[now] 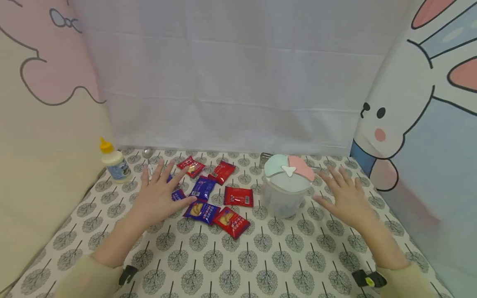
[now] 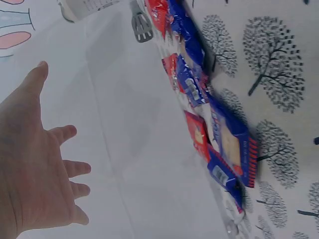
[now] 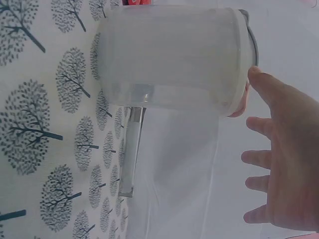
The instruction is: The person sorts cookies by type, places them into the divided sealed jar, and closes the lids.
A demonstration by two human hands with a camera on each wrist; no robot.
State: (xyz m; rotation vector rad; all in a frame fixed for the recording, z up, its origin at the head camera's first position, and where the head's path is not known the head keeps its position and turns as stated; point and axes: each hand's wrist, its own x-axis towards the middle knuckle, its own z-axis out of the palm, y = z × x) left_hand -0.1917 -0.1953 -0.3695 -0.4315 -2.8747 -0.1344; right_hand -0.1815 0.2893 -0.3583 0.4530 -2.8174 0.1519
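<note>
My left hand (image 1: 158,196) is spread with straight fingers above the left side of a group of snack packets, partly covering some in the head view. Among them are a blue packet (image 1: 203,188), a red packet (image 1: 238,196) and, closest to me, a red packet with a food picture (image 1: 232,222). To their right stands a translucent plastic container (image 1: 283,200), its round lid (image 1: 288,182) on top in mint, pink and grey sections. Just right of that container, my right hand (image 1: 346,200) is also spread and holds nothing; in the right wrist view its thumb overlaps the lid's edge.
A glue-like bottle with a yellow nozzle cap (image 1: 118,169) stands at the left edge. Beside it lies a metal spoon (image 1: 147,154). Behind the container lies a slotted spatula (image 1: 265,159). Fabric walls enclose the tree-patterned tabletop (image 1: 212,260) at the back and sides.
</note>
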